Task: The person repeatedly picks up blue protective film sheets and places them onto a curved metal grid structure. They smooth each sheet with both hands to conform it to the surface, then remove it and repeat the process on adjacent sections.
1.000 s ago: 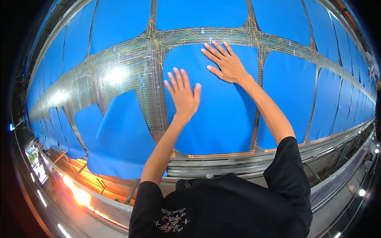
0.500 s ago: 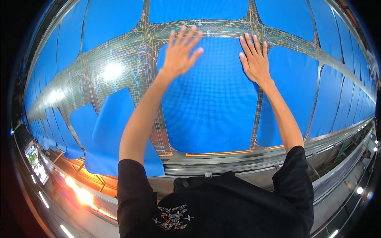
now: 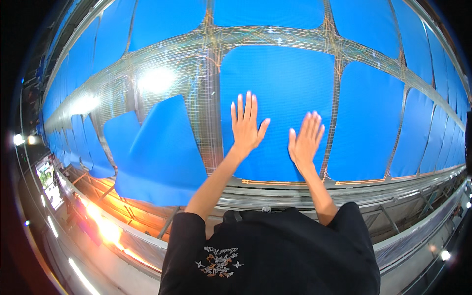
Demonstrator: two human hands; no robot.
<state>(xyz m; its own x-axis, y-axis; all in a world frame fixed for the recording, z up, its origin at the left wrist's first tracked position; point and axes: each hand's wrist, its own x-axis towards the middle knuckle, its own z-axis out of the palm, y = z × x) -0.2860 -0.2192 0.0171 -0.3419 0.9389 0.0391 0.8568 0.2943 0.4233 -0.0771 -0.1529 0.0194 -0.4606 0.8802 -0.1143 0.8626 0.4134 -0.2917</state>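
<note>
Right in front of me a blue rounded-corner fabric panel [image 3: 278,73] lies flat on a long dark table marked with many thin coloured lines [image 3: 172,54]. Over its left half is my left hand [image 3: 247,125], palm down with fingers stretched and thumb out. My right hand [image 3: 306,140] is over the panel's right half, also flat, its fingers close together and thumb apart. Both appear to rest on the panel, though light contact cannot be made out. Neither hand grips anything.
A loose, folded blue panel [image 3: 162,152] hangs over the near table edge at left. More blue panels [image 3: 368,123] lie in rows to the right and beyond. A metal rail [image 3: 275,191] runs along the near edge. An orange glowing light [image 3: 105,223] shines below left.
Both hands have moved from the panel's far edge back toward me, onto its middle. The whole view has shifted slightly, and the panel stays flat.
</note>
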